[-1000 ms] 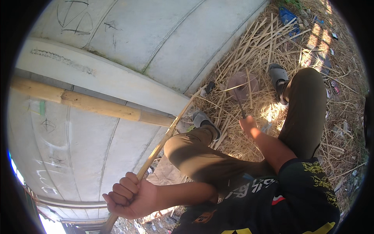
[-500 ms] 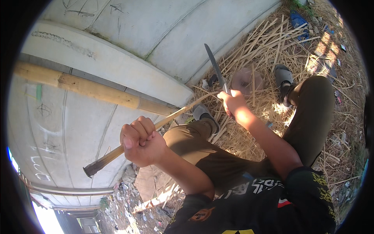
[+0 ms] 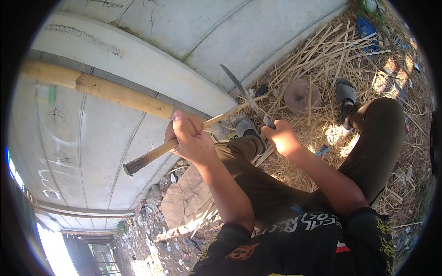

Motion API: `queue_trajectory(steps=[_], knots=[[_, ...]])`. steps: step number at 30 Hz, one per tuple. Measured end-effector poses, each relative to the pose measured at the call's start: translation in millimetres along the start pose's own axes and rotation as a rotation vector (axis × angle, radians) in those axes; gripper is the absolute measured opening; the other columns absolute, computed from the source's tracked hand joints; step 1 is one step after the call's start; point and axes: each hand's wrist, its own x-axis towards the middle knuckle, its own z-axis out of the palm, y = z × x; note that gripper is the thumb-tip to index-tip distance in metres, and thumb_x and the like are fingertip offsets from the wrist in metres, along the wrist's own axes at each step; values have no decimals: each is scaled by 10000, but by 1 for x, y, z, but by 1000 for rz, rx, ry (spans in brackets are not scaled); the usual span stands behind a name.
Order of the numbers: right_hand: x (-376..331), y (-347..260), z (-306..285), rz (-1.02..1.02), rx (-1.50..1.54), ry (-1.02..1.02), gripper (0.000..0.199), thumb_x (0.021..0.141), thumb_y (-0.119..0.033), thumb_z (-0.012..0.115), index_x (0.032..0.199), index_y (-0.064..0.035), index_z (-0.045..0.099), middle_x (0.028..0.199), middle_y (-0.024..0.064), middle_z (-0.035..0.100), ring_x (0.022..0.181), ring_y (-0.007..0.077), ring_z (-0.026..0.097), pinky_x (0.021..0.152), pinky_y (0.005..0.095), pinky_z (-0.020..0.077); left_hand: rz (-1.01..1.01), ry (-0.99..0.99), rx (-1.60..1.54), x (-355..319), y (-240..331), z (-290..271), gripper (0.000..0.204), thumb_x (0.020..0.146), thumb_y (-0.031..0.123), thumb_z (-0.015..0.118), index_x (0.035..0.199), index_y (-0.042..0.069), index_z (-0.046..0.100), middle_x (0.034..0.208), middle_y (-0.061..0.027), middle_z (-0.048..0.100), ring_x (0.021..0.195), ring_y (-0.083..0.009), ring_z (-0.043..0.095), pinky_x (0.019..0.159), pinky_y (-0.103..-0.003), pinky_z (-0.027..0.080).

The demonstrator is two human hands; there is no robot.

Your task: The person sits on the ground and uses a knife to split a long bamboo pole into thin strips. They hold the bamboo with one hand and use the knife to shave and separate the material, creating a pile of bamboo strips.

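Observation:
My left hand (image 3: 189,138) is closed around a thin bamboo stick (image 3: 152,154), whose dark cut end points lower left and whose far end runs up right toward the knife. My right hand (image 3: 281,138) grips the handle of a long knife (image 3: 239,87). Its blade slants up and to the left and meets the stick near the far end. Both hands are raised over my bent knees, in dark trousers.
A thick bamboo pole (image 3: 101,89) lies along a pale concrete wall (image 3: 184,27) on the left. Split bamboo strips and straw (image 3: 340,50) cover the ground on the right, around my sandalled feet (image 3: 345,94) and a round wooden block (image 3: 301,94). Litter lies lower left.
My left hand has moved right and up with the stick. My right hand has come down and toward me, bringing the knife blade against the stick's far end.

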Motion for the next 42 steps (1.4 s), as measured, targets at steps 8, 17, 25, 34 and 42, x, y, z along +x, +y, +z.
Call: queue_trajectory(steps=[8,17,25,34,42], knots=[[5,42,13,-200,-10,62,270,839,-201,607,790,65,604,642,118,598,573,163,551,546,332,435,-154,-7,-81,11,3,9,457,896,-22,517,520,93,284,486,45,193,423,-67,132,418,-279,122],[10,-34,-12,-162,-56,148,310,805,-259,626,726,32,552,590,103,560,529,211,514,545,382,414,-223,26,-32,18,4,-30,502,880,113,563,501,151,237,456,21,156,409,-106,123,433,-299,160],[13,45,26,260,90,-129,218,773,-209,614,753,1,563,565,69,523,504,184,502,509,345,408,-183,-88,-40,16,-1,-29,459,871,72,544,499,132,282,457,32,155,414,-100,113,444,-306,149],[-12,-61,-16,-364,322,153,152,851,-107,595,730,-56,518,534,-40,429,422,72,368,417,272,281,-217,-2,-93,12,1,-29,451,863,-1,521,497,104,280,467,39,169,426,-77,108,435,-285,129],[16,61,13,177,-209,-58,346,741,-287,647,771,57,625,638,148,600,577,250,594,545,372,452,-249,-37,-144,20,3,-23,434,842,0,535,503,108,286,476,39,176,431,-78,114,437,-287,126]])
